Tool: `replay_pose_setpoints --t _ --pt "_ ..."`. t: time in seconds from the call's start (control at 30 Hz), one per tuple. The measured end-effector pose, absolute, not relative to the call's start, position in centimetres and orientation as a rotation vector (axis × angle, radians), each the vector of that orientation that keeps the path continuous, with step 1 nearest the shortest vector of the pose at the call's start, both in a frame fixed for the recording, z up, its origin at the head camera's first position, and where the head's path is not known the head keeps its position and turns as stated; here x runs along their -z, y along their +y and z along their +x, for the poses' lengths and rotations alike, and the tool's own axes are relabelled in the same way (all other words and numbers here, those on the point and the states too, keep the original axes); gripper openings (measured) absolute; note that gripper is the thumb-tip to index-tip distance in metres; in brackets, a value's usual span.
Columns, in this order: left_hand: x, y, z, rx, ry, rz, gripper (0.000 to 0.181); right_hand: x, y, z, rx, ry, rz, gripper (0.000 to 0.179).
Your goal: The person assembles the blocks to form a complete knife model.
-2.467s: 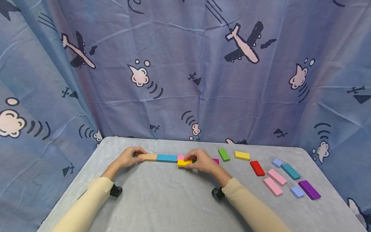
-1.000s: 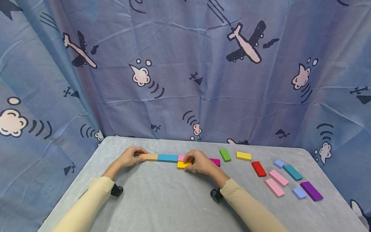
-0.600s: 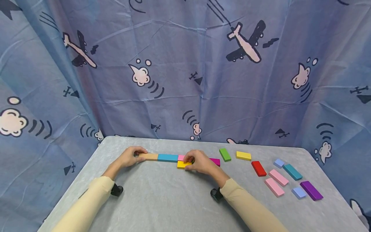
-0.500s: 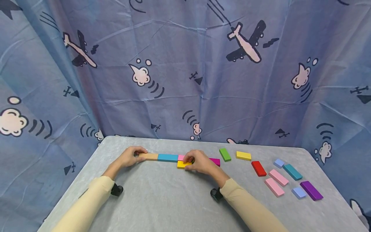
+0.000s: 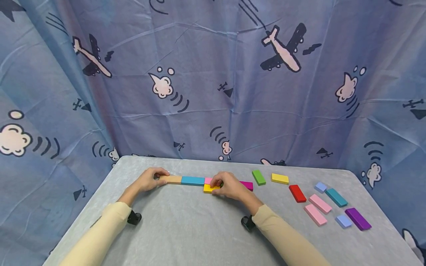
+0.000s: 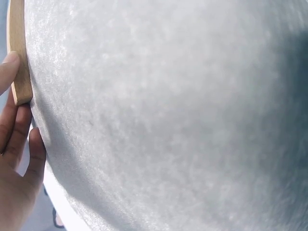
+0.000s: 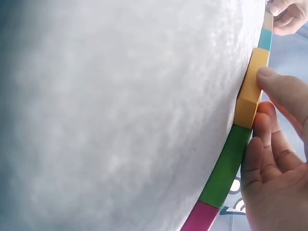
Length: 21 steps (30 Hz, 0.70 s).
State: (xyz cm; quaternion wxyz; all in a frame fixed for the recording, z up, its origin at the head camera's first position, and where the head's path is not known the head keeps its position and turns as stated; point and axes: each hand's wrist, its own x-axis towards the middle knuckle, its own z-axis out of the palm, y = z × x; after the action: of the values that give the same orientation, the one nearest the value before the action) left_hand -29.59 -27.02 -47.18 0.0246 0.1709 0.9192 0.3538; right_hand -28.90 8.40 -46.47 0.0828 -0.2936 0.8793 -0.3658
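Left hand (image 5: 146, 181), centre-left of frame, clamped on tan block (image 5: 174, 180) at row's end, probably to steady row; right hand (image 5: 232, 186), mid-frame, thumb and fingers pinching yellow-orange block (image 5: 209, 188) just in front of pink block (image 5: 207, 180), seemingly for fine positioning; blue block (image 5: 193, 181) between tan and pink; no container visible, row lying directly on grey table (image 5: 186, 229).

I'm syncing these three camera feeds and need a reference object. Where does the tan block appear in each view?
Head: left of centre, the tan block sits beside the blue block.
Left wrist: upper left edge, running off the top.
Right wrist: small, near the top right corner.
Shared landmark: the left hand, holding the tan block in all three views.
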Motion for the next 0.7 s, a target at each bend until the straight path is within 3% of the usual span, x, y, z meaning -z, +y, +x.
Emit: replay_pose_setpoints --t 0.37,0.7 --pt "47.1 -27.0 -29.5 -1.082 2.84 0.497 0.021 45.9 10.0 -28.9 1.212 2.609 -0.911 0.02" --pt "47.0 -26.9 -29.5 -1.075 2.841 0.494 0.021 45.1 16.0 -29.9 1.417 2.686 -0.78 0.027"
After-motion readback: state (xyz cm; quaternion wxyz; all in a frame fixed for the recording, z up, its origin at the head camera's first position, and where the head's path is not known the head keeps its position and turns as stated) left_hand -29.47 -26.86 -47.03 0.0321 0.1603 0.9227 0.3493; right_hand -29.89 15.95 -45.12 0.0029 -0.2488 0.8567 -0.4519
